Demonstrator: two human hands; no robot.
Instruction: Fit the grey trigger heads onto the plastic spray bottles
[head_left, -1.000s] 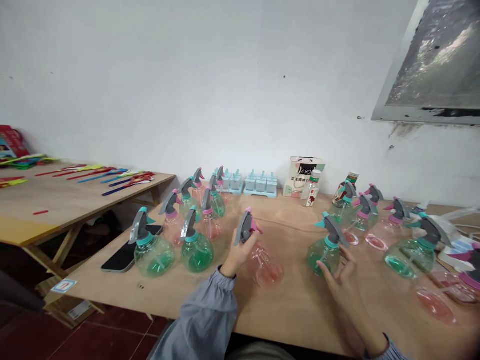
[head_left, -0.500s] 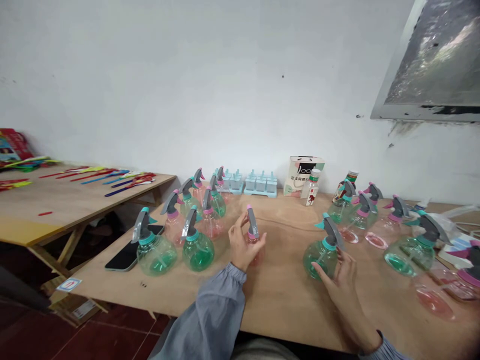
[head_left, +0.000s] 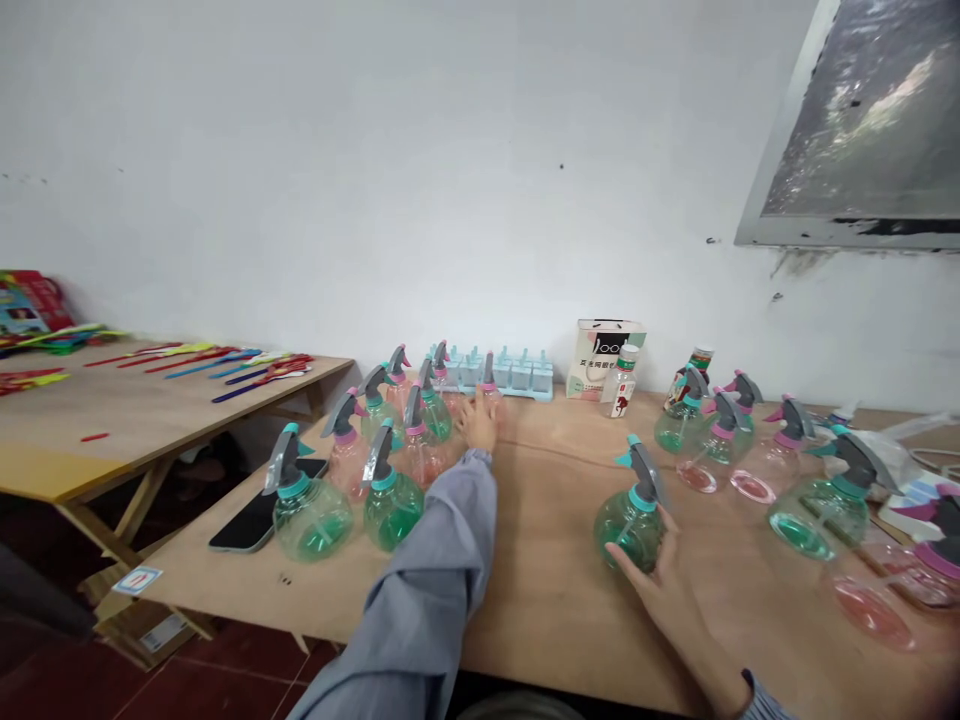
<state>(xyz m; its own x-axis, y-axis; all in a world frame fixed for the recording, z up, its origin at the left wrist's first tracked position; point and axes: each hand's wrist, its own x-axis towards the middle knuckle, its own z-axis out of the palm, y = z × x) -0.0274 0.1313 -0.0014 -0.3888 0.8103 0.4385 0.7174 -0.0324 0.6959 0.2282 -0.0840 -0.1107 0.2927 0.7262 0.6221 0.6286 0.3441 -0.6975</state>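
Note:
Far back on the wooden table (head_left: 540, 600), my left hand (head_left: 478, 420) has its fingers round a pink spray bottle (head_left: 493, 402) with a grey trigger head, beside the left group of bottles. My right hand (head_left: 660, 575) holds a green spray bottle (head_left: 628, 522) by its round body, thumb in front, nearer the table's middle. Both bottles are upright. Left of my sleeve stand green bottles (head_left: 394, 512) and pink bottles (head_left: 347, 462) with grey heads.
Light blue moulds (head_left: 525, 375), a paper bag (head_left: 592, 365) and a small bottle (head_left: 621, 385) stand by the wall. More spray bottles (head_left: 821, 510) are at right. A phone (head_left: 247, 522) lies at left. Another table (head_left: 97, 420) holds coloured strips.
My left hand has moved away toward the wall with the pink bottle. My right hand and the green bottle have shifted slightly left.

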